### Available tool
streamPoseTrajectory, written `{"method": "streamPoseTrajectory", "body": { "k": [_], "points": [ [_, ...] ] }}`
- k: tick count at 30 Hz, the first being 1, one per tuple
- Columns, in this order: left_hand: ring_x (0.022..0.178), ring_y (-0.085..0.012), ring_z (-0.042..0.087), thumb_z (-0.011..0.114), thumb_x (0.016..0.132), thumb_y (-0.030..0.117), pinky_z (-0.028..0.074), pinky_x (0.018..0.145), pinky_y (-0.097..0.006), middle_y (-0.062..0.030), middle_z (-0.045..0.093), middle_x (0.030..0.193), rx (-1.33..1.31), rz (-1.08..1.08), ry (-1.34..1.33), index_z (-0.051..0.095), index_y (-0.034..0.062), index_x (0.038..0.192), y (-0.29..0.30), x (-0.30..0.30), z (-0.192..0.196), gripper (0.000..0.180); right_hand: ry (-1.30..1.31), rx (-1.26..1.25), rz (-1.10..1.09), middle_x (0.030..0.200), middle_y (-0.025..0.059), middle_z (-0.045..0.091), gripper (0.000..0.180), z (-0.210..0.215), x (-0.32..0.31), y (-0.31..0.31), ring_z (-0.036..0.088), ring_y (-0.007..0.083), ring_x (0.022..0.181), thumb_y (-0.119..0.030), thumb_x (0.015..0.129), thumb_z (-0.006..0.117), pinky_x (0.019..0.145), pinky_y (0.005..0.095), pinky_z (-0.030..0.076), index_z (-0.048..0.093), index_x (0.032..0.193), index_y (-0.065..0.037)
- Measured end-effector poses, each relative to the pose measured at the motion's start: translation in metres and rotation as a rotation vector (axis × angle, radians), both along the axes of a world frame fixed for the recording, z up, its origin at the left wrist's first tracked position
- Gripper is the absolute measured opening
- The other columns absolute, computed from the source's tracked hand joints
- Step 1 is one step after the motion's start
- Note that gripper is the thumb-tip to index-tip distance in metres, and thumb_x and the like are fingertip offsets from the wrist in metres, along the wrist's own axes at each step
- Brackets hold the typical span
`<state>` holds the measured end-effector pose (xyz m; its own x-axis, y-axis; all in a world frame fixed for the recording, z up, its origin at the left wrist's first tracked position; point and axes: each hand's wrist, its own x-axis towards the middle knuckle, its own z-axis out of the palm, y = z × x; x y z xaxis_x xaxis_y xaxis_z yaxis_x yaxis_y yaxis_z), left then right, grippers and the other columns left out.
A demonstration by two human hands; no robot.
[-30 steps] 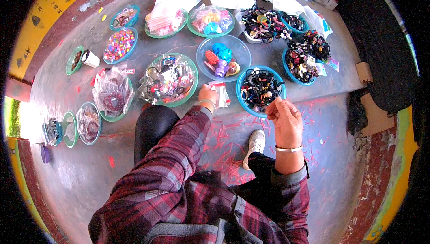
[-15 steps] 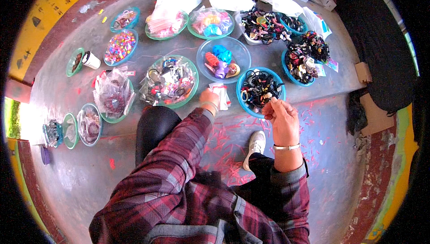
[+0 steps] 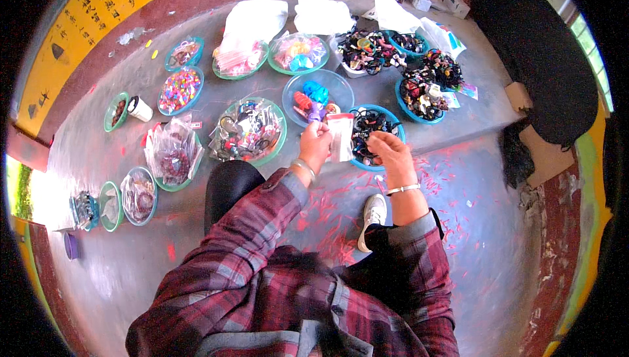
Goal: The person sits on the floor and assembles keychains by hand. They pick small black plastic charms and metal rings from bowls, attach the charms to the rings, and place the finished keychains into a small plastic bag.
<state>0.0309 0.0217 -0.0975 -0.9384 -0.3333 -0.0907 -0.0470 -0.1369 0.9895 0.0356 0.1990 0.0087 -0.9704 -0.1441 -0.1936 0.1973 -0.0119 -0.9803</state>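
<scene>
My left hand (image 3: pixel 316 146) pinches a small clear plastic bag (image 3: pixel 341 139) with a red top edge, lifted in front of me. To its right, my right hand (image 3: pixel 392 155) has its fingers drawn together near the bag; what they hold, if anything, is too small to make out. Just beyond both hands sits a blue bowl (image 3: pixel 401 139) of black hair ties (image 3: pixel 372 124), partly covered by the bag and the right hand. A clear blue bowl (image 3: pixel 292 98) with blue, red and purple bundles stands behind the left hand.
A green bowl (image 3: pixel 280 142) of bagged trinkets lies left of my hands. More bowls of beads, hair ties and bagged pieces spread across the raised grey ledge. White sacks (image 3: pixel 257 19) lie at the back. Red scraps (image 3: pixel 327 239) litter the floor around my shoe (image 3: pixel 373 216).
My left hand has raised the plastic bag from the ledge, bringing it upright beside the blue bowl. My right hand has shifted slightly left, closer to the bag. The whole view has tilted a little.
</scene>
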Motion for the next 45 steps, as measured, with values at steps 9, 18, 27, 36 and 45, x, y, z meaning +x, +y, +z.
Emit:
{"method": "streamPoseTrajectory", "body": {
  "k": [9, 18, 27, 36, 45],
  "points": [
    [0.077, -0.0104, 0.055, 0.057, 0.082, 0.009, 0.045, 0.068, -0.024, -0.0041, 0.056, 0.087, 0.335, -0.124, 0.189, 0.048, 0.0035, 0.090, 0.014, 0.042, 0.127, 0.013, -0.130, -0.191, 0.165, 0.073, -0.0039, 0.058, 0.014, 0.010, 0.016, -0.013, 0.051, 0.0049, 0.063, -0.016, 0.080, 0.062, 0.056, 0.0200, 0.041, 0.061, 0.087, -0.004],
    [0.076, -0.0083, 0.055, 0.060, 0.077, 0.006, 0.045, 0.060, -0.020, 0.0018, 0.057, 0.093, 0.580, -0.375, -0.025, 0.043, 0.0145, 0.125, 0.010, 0.032, 0.102, 0.051, 0.122, 0.014, 0.003, 0.070, -0.0008, 0.058, 0.014, -0.004, 0.009, -0.015, 0.050, 0.0062, 0.059, -0.011, 0.078, 0.063, 0.052, 0.0205, 0.040, 0.064, 0.084, 0.001],
    [0.078, -0.0101, 0.057, 0.060, 0.078, 0.005, 0.051, 0.062, -0.022, -0.0013, 0.057, 0.090, 0.746, -0.303, -0.073, 0.045, 0.0114, 0.121, 0.012, 0.026, 0.106, 0.046, -0.147, -0.396, 0.006, 0.073, -0.0004, 0.059, 0.015, -0.005, 0.004, -0.015, 0.053, 0.0076, 0.063, -0.018, 0.080, 0.062, 0.057, 0.0206, 0.040, 0.064, 0.081, -0.003],
    [0.081, -0.0119, 0.058, 0.060, 0.081, 0.011, 0.053, 0.065, -0.025, -0.0017, 0.058, 0.094, 0.785, -0.333, -0.061, 0.050, 0.0099, 0.114, 0.006, 0.025, 0.105, 0.035, -0.137, -0.341, -0.012, 0.072, -0.0015, 0.059, 0.013, -0.006, -0.001, -0.013, 0.052, 0.0073, 0.061, -0.019, 0.080, 0.062, 0.055, 0.0214, 0.039, 0.063, 0.079, -0.006],
    [0.080, -0.0102, 0.059, 0.063, 0.078, 0.018, 0.049, 0.063, -0.024, 0.0002, 0.059, 0.093, 0.539, -0.399, -0.087, 0.054, 0.0093, 0.106, 0.008, 0.030, 0.114, 0.031, 0.083, -0.178, -0.012, 0.073, -0.0037, 0.057, 0.014, 0.006, 0.000, -0.017, 0.049, 0.0043, 0.063, -0.014, 0.078, 0.065, 0.054, 0.0172, 0.037, 0.062, 0.088, -0.004]
  ]
}}
